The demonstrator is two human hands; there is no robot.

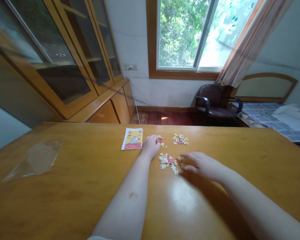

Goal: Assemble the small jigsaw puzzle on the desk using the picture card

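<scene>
1. The landmark is the picture card (132,138), flat on the tabletop (90,200), showing a white figure on yellow above a pink band.
2. The left hand (150,146) is just right of the card, its fingers curled down at a small cluster of puzzle pieces (162,143). The back of the hand hides the grip, so I cannot tell whether a piece is pinched.
3. Farther right of the card lies a second cluster (181,139), of cream, white and pink pieces, apart from both hands.
4. To the right of the card and nearer the person spreads the largest cluster (168,160), mostly pale with pink among it.
5. The right hand (198,162), the farthest right of the card among these, has thumb and fingers parted, beside a few loose pieces (182,165); no grasped piece shows.
6. Well left of the card, a clear plastic bag (37,156) lies flat.
</scene>
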